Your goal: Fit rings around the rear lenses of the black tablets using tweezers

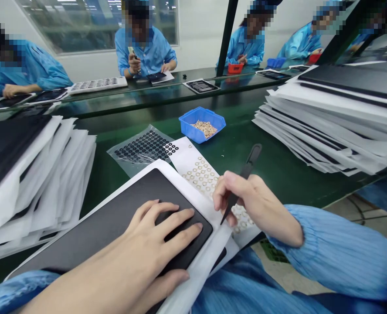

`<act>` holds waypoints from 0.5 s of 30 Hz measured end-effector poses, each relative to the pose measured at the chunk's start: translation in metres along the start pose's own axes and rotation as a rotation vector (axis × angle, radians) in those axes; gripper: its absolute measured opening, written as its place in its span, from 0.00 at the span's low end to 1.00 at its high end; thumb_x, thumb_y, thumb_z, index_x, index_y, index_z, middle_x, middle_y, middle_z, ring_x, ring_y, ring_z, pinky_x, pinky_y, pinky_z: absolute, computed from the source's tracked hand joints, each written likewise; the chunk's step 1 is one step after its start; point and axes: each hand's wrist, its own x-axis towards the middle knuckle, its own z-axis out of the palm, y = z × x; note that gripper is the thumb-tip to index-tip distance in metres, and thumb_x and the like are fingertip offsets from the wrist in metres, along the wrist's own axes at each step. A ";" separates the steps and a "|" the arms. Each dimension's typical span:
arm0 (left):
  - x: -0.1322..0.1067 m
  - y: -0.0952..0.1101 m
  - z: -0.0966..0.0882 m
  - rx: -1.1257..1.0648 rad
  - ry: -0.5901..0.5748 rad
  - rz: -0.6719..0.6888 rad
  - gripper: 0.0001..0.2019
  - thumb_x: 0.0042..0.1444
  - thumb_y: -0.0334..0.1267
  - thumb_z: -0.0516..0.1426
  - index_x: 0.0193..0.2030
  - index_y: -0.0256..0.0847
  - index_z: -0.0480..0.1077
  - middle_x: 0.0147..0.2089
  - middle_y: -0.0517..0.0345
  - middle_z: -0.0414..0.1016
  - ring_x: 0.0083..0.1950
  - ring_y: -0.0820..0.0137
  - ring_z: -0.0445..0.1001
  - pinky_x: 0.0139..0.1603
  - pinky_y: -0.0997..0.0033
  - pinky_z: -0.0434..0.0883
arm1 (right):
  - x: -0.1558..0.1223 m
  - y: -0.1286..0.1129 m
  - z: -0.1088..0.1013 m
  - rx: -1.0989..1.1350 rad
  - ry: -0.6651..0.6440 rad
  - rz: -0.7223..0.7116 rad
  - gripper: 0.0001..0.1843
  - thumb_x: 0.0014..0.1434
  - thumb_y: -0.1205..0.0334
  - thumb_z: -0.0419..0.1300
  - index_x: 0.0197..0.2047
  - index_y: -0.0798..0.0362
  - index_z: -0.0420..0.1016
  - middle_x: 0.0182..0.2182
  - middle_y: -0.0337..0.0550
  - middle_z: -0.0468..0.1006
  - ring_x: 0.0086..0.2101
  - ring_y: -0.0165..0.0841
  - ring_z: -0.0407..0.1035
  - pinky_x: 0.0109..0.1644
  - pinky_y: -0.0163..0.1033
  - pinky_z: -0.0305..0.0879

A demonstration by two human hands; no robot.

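While pinning the dark panel (pixel 108 226) under the spread, open left hand (pixel 161 231), keep the right hand (pixel 255 200) pinched firmly on the black tweezers (pixel 246 172), with the tips low and steady. Tips just beside the edge of the white backing sheet (pixel 196 274); sheet of tan adhesive rings (pixel 196 170) directly beneath the right hand.

Backing-sheet rings (pixel 200 176) too small to tell

Green workbench (pixel 268 187): stack of white-sheeted black panels (pixel 330 126) right, second stack of white-sheeted black panels (pixel 33 174) left. Between, far to near: blue plastic bin (pixel 188 128), clear plastic sheet of black rings (pixel 137 150) left of white backing strip of rings (pixel 180 159), single black panel (pixel 105 226) nearest.
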 end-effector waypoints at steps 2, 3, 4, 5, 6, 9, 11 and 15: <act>0.002 0.000 0.004 0.041 0.023 0.033 0.23 0.60 0.41 0.53 0.63 0.49 0.60 0.62 0.58 0.65 0.59 0.57 0.64 0.55 0.54 0.67 | -0.005 0.000 0.003 0.002 -0.029 -0.017 0.19 0.61 0.52 0.53 0.25 0.56 0.69 0.20 0.39 0.72 0.21 0.28 0.71 0.27 0.32 0.67; 0.002 0.001 0.007 0.070 0.046 0.042 0.23 0.60 0.40 0.53 0.63 0.48 0.61 0.62 0.57 0.65 0.58 0.56 0.65 0.56 0.51 0.65 | -0.008 0.001 0.006 -0.004 -0.034 -0.031 0.13 0.59 0.56 0.56 0.27 0.56 0.69 0.22 0.39 0.74 0.24 0.30 0.73 0.30 0.32 0.69; 0.002 0.001 0.011 0.101 0.070 0.050 0.23 0.59 0.40 0.54 0.62 0.48 0.62 0.62 0.57 0.65 0.58 0.56 0.65 0.57 0.50 0.64 | -0.010 0.002 0.008 -0.014 -0.032 -0.041 0.09 0.58 0.60 0.58 0.29 0.55 0.69 0.24 0.39 0.75 0.27 0.31 0.75 0.31 0.32 0.70; 0.000 0.001 0.014 0.132 0.090 0.058 0.23 0.58 0.40 0.54 0.61 0.47 0.63 0.62 0.57 0.65 0.57 0.56 0.66 0.58 0.49 0.63 | -0.011 0.004 0.011 -0.024 -0.021 -0.043 0.05 0.56 0.63 0.59 0.30 0.55 0.69 0.25 0.39 0.76 0.29 0.32 0.76 0.32 0.33 0.71; -0.001 0.002 0.018 0.158 0.101 0.062 0.24 0.57 0.40 0.55 0.61 0.47 0.63 0.62 0.57 0.65 0.57 0.56 0.67 0.59 0.49 0.61 | -0.012 0.005 0.014 -0.034 -0.003 -0.041 0.04 0.55 0.65 0.58 0.30 0.54 0.69 0.26 0.40 0.76 0.29 0.33 0.76 0.32 0.33 0.71; -0.008 0.005 0.027 0.207 0.141 0.073 0.24 0.54 0.43 0.56 0.59 0.46 0.65 0.61 0.57 0.67 0.54 0.58 0.69 0.63 0.49 0.54 | -0.013 0.007 0.020 -0.048 0.037 -0.041 0.04 0.54 0.68 0.58 0.27 0.54 0.68 0.26 0.40 0.76 0.28 0.33 0.75 0.32 0.34 0.72; -0.011 0.007 0.030 0.212 0.181 0.025 0.25 0.54 0.45 0.56 0.59 0.48 0.64 0.62 0.60 0.66 0.56 0.60 0.67 0.67 0.49 0.41 | -0.012 0.006 0.022 -0.064 0.047 -0.048 0.05 0.53 0.69 0.58 0.26 0.53 0.67 0.25 0.40 0.76 0.27 0.32 0.75 0.31 0.35 0.72; -0.015 0.008 0.038 0.135 0.201 -0.005 0.27 0.53 0.44 0.56 0.61 0.50 0.61 0.63 0.61 0.64 0.58 0.59 0.65 0.68 0.49 0.32 | -0.012 0.005 0.024 -0.102 0.060 -0.068 0.06 0.52 0.71 0.57 0.25 0.53 0.67 0.24 0.40 0.75 0.25 0.32 0.74 0.30 0.35 0.72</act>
